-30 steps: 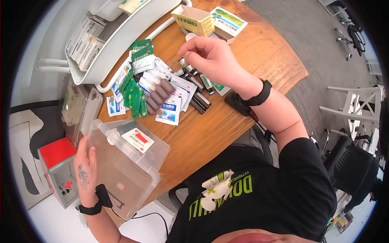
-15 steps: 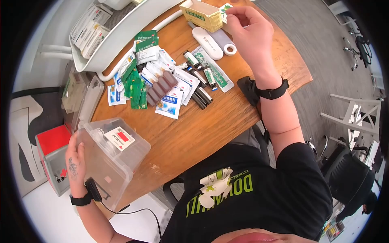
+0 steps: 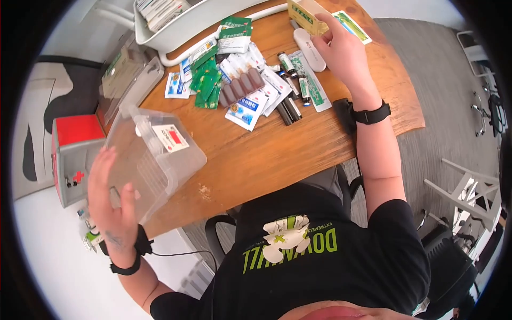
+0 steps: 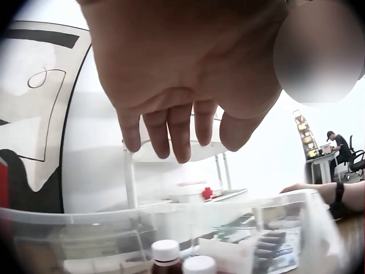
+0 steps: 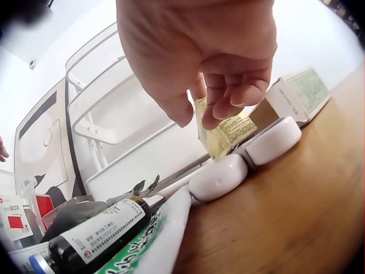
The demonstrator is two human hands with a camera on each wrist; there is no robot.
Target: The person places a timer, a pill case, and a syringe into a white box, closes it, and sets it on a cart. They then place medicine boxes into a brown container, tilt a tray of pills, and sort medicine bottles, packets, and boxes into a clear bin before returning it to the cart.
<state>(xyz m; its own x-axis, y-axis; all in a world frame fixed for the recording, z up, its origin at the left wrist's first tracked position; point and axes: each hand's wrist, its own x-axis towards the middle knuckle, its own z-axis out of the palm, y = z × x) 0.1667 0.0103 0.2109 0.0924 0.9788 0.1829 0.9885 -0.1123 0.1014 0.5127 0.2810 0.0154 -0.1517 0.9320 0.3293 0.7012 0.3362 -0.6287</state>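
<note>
In the head view my left hand (image 3: 113,202) is beside a clear plastic box (image 3: 186,157), its fingers straight and spread, overlapping the box's near-left side. The left wrist view has that hand (image 4: 188,63) over the rim; white-capped brown bottles (image 4: 165,252) show below. My right hand (image 3: 344,58) is at an upright yellow carton (image 3: 304,18) on the wooden table's far side. In the right wrist view thumb and fingers pinch about the carton's edge (image 5: 231,134), with the index partly hidden behind it. A white oblong case (image 3: 309,50) lies just below this hand.
Green and white sachets (image 3: 205,85), a brown moulded strip (image 3: 242,88), small dark vials (image 3: 304,90) and a green-and-white pack (image 3: 314,82) lie mid-table. A green-white box (image 3: 352,24) sits beyond the carton. A white rack (image 3: 184,21) and red-topped grey box (image 3: 80,130) border the left.
My left hand, earlier on the clear box's edge, has come off it, fingers spread. My right hand has moved over the vials and past the green-white box to the yellow carton. The head view has shifted.
</note>
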